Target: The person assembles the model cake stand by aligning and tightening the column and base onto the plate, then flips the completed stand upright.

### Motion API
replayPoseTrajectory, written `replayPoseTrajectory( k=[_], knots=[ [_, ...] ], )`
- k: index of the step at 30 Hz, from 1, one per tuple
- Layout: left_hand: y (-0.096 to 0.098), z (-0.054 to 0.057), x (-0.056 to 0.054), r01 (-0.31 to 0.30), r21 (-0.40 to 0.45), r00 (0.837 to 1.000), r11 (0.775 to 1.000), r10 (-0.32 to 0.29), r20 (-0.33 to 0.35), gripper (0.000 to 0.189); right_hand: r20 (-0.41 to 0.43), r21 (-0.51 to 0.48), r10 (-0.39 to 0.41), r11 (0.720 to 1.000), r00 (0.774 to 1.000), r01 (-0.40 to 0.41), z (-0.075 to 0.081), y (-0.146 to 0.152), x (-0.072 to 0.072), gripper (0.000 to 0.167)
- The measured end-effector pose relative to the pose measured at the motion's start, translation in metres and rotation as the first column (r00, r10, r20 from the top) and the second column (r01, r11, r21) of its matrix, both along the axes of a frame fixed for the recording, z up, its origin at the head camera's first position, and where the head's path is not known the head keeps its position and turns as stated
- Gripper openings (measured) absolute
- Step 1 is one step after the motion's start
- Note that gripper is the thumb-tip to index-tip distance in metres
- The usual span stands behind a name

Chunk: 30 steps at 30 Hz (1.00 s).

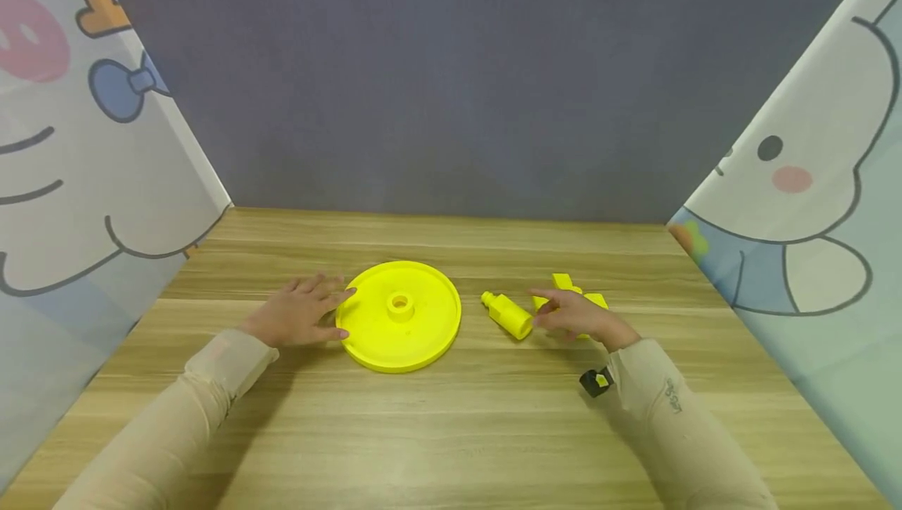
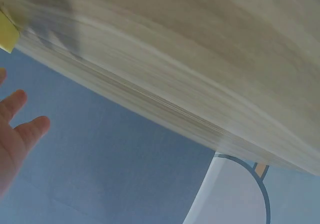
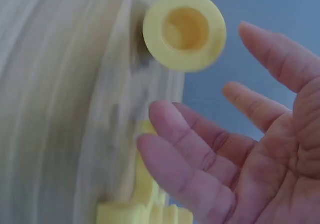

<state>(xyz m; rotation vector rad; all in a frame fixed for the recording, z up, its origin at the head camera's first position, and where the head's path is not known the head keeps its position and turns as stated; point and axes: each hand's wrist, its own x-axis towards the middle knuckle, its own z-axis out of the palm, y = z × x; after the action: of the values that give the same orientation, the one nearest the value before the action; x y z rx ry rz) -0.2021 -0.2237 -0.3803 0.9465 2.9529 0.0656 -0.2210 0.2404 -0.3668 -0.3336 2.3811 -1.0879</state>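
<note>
A round yellow disc point(image 1: 426, 330) with a raised rim and a hollow hub lies flat on the table. Beside its left edge is my left hand point(image 1: 296, 314), fingers spread, thumb and fingertips overlapping the rim; whether they touch it is unclear. To the right, a yellow cylindrical piece point(image 1: 509, 316) with a narrow knobbed end lies on its side. My right hand point(image 1: 579, 316) hovers by its wide end, holding nothing. That hand partly hides a yellow bladed piece point(image 1: 562, 281). In the right wrist view, the cylinder's hollow end point(image 3: 185, 62) faces the relaxed fingers, apart from them.
The wood-grain table point(image 1: 395, 432) meets a dark grey panel point(image 1: 451, 87) at the back. Cartoon-printed panels stand on the left point(image 1: 141, 197) and right point(image 1: 810, 204). A small black device point(image 1: 596, 383) sits at the right wrist.
</note>
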Motion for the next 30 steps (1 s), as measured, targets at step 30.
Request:
replayPoseTrajectory(
  k=[30],
  knots=[
    [0.010, -0.007, 0.000, -0.036, -0.052, 0.996, 0.998, 0.040, 0.074, 0.088, -0.033, 0.145, 0.025, 0.989, 0.999, -0.020, -0.006, -0.036, -0.001, 0.074]
  ],
)
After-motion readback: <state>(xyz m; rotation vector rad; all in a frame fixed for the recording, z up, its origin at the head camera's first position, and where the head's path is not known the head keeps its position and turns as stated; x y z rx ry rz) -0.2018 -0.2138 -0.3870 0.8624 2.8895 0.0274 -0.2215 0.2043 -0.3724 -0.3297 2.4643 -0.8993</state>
